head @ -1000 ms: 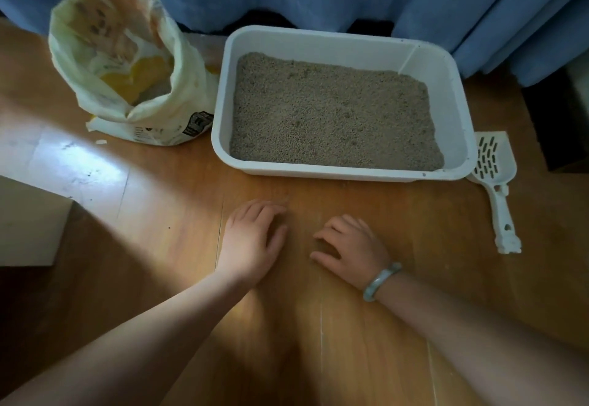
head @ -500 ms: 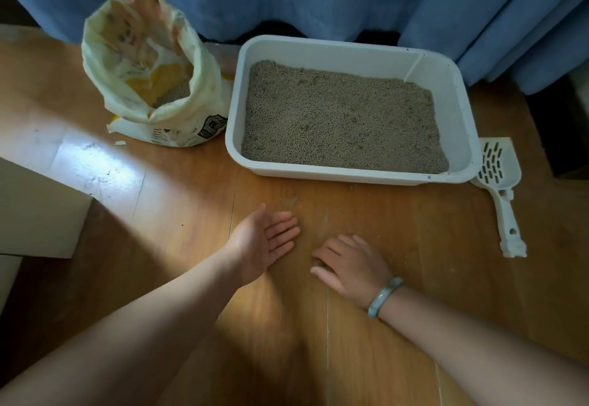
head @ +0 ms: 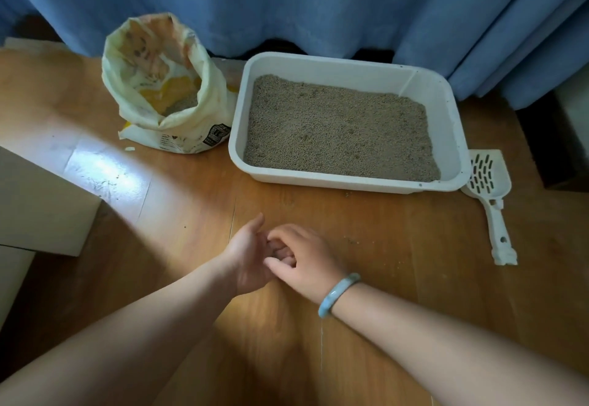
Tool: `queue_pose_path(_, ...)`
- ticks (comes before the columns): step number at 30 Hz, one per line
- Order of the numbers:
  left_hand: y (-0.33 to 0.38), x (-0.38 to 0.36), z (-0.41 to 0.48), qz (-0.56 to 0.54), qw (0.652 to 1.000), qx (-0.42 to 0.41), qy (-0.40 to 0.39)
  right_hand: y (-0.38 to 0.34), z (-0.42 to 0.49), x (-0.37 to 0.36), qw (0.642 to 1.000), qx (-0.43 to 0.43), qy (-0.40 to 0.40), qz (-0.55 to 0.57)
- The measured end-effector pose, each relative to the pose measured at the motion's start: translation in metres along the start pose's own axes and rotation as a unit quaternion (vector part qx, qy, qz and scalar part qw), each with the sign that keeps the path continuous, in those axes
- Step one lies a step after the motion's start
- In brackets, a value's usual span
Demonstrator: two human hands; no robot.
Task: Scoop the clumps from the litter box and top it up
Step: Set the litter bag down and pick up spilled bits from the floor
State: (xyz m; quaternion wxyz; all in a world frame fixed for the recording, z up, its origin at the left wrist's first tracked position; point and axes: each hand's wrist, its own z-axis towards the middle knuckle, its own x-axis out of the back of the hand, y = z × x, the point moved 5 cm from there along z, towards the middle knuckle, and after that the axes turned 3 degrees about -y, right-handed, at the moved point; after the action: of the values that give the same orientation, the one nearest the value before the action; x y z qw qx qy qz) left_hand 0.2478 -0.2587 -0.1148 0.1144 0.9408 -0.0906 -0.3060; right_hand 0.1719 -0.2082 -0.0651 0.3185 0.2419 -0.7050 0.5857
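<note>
Though both lay flat 1 s ago, left hand (head: 247, 256) now opens palm-up, lower centre; right hand (head: 306, 260) curls over it, grip unclear; litter scoop (head: 487, 179) untouched, scooping unstarted.

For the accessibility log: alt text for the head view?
A person's left hand and right hand touch over a wooden floor, in front of a white litter box filled with litter. An open litter bag stands to its left; a slotted scoop lies to its right.
</note>
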Motion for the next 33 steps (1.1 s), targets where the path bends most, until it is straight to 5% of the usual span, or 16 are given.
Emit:
queue_pose_path(3, 0.009, 0.007, -0.002, -0.003, 1.0, -0.021, 0.02, 0.01, -0.002, 0.012, 0.993, -0.023, 0.104, 0.051)
queue_pose_path(6, 0.014, 0.01, -0.002, -0.03, 0.998, -0.035, 0.031, 0.056, -0.006, 0.032, 0.963, -0.136, 0.222, 0.075)
queue_pose_path(10, 0.017, 0.007, -0.002, -0.021, 0.999, -0.012, 0.03, 0.116, -0.006, 0.047, 0.942, -0.302, 0.111, -0.092)
queue_pose_path(18, 0.011, 0.01, 0.001, -0.006, 0.998, 0.055, -0.022, 0.128, 0.01, 0.049, 0.945, -0.25, 0.078, -0.195)
queue_pose_path(33, 0.009, 0.009, 0.013, -0.026, 0.999, 0.017, 0.016, 0.109, 0.015, 0.044, 0.97, -0.146, 0.15, -0.127)
